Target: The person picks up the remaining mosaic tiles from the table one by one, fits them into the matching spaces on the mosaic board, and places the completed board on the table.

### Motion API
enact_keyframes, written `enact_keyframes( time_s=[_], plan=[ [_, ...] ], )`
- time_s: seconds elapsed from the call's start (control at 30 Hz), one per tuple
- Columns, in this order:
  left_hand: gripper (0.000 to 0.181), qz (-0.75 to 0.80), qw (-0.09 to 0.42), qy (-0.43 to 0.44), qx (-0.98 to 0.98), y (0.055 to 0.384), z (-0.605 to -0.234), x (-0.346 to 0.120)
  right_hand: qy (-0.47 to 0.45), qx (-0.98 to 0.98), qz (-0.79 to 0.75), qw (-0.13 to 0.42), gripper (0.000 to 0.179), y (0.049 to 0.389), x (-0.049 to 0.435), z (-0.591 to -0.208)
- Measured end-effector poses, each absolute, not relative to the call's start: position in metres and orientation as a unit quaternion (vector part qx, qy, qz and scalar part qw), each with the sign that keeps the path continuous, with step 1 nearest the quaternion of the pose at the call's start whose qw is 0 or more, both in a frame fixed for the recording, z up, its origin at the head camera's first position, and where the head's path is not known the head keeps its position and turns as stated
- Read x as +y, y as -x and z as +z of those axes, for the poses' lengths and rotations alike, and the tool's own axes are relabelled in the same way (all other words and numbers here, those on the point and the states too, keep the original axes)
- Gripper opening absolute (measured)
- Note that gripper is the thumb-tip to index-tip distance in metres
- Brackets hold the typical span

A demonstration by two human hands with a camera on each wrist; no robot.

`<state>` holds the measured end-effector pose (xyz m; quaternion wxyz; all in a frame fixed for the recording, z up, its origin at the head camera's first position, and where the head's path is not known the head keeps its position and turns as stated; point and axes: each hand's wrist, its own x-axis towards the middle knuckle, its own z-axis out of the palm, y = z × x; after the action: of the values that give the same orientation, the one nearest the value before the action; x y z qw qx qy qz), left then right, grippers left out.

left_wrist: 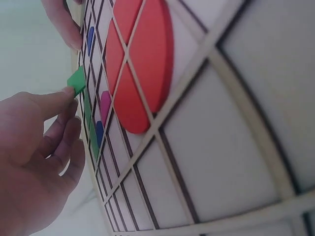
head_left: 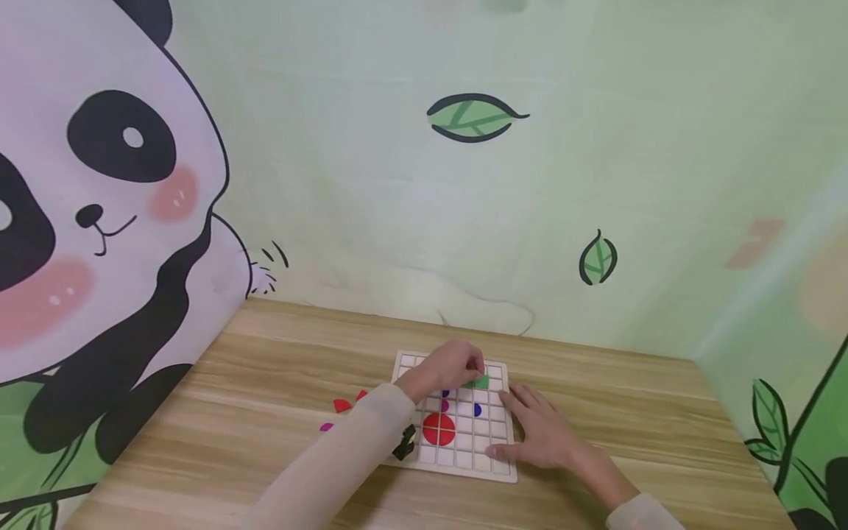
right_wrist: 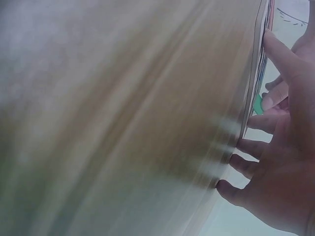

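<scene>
A white grid board [head_left: 464, 458] lies on the wooden table. Near its far side, my left hand [head_left: 450, 366] pinches a green square tile [left_wrist: 76, 81] between thumb and finger, right over the grid. Beneath it, more green [left_wrist: 90, 120] lies along a row of cells. My right hand [head_left: 539, 434] rests with fingers spread at the board's right edge, thumb over the near right corner. Several red quarter pieces form a red circle [head_left: 432, 422] in the grid. Close by are a magenta piece [head_left: 444, 405] and a blue half-round piece [head_left: 478, 410].
Loose red pieces [head_left: 341, 405] and a magenta piece [head_left: 326, 427] lie on the table left of the board, partly behind the left sleeve [head_left: 344, 449]. A printed cloth wall [head_left: 371, 221] with a panda and leaves stands behind the table.
</scene>
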<state>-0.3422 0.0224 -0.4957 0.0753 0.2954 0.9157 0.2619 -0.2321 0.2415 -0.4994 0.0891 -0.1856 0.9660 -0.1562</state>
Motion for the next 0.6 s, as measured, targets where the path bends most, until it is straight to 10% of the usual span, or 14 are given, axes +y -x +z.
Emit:
enact_keyframes(
  time_s=[0.6],
  plan=[
    [0.016, 0.234, 0.066, -0.293, 0.925, 0.3437, -0.4949, 0.0283, 0.199, 0.966, -0.148, 0.079, 0.108, 0.2305, 0.2433, -0.498]
  ],
)
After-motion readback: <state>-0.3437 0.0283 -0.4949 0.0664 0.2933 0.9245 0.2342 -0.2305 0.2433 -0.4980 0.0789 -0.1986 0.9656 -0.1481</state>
